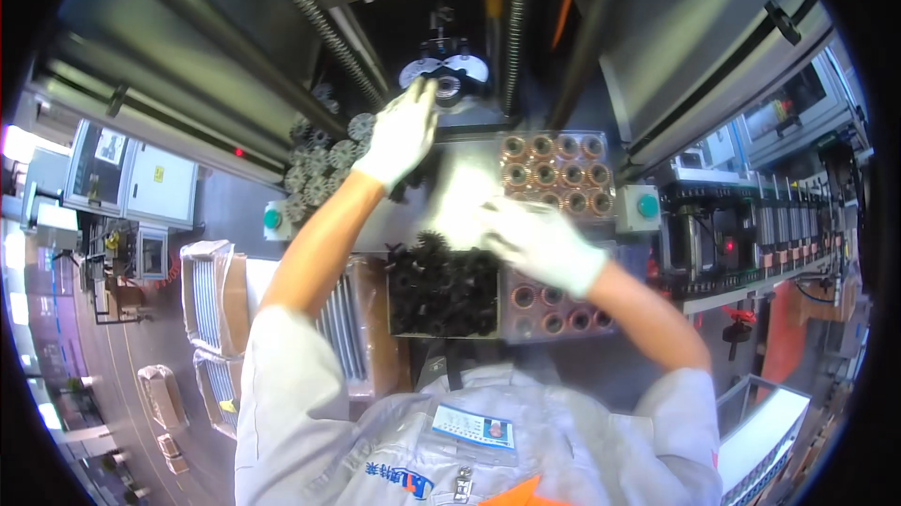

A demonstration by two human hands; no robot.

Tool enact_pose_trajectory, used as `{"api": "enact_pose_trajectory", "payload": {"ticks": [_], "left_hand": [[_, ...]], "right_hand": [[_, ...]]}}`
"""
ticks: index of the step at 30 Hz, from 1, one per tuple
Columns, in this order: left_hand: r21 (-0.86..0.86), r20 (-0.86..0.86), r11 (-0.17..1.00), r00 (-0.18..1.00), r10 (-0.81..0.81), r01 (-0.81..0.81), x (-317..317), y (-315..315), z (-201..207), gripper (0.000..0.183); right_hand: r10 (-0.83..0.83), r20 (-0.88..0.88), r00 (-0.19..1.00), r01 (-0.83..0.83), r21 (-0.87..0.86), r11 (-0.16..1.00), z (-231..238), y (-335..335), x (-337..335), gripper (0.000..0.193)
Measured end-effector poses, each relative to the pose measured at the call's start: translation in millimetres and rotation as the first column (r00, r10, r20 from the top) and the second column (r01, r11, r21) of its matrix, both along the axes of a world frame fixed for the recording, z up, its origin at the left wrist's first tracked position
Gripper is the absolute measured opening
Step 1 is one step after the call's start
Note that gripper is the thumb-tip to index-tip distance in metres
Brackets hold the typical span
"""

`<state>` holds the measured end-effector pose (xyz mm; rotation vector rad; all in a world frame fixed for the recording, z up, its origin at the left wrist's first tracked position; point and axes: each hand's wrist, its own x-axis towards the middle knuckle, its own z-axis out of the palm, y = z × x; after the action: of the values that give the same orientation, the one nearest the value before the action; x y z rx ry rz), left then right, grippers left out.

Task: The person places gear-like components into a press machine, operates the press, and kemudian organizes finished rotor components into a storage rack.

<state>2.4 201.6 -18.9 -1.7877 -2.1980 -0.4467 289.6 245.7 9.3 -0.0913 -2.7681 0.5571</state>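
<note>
My left hand (402,130), in a white glove, reaches forward into the machine with its fingers stretched out. Its fingertips are right beside a dark round fixture with a ring-shaped part (448,87) in it; whether they touch is unclear. Two pale rounded plates (465,67) flank the fixture's back. My right hand (537,239), also white-gloved, hovers at the bench's right middle, its fingers smeared by motion. Near it are a clear tray (508,138) of copper-wound rings, a second similar tray (554,333) partly under my forearm, and a bin of black toothed parts (443,288).
Grey toothed parts (324,163) are heaped left of my left forearm. Green buttons (272,218) (648,205) sit on boxes at both sides. Vertical rods and springs (514,27) frame the machine opening. A conveyor line (760,262) runs at right; cartons (211,295) stand at left.
</note>
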Motion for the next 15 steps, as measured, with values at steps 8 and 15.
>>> {"api": "enact_pose_trajectory", "payload": {"ticks": [8,15], "left_hand": [[-0.146,0.117,0.910,0.907,0.405,-0.387,-90.9,-301.2,-23.8,0.046],[0.054,0.071,0.980,0.980,0.188,-0.192,-47.0,-224.8,7.6,0.046]], "right_hand": [[-0.155,0.141,0.978,0.145,0.079,0.986,-98.1,-16.5,-159.2,0.036],[-0.174,0.056,0.983,0.176,-0.044,0.983,-61.0,-19.0,-104.4,0.030]]}}
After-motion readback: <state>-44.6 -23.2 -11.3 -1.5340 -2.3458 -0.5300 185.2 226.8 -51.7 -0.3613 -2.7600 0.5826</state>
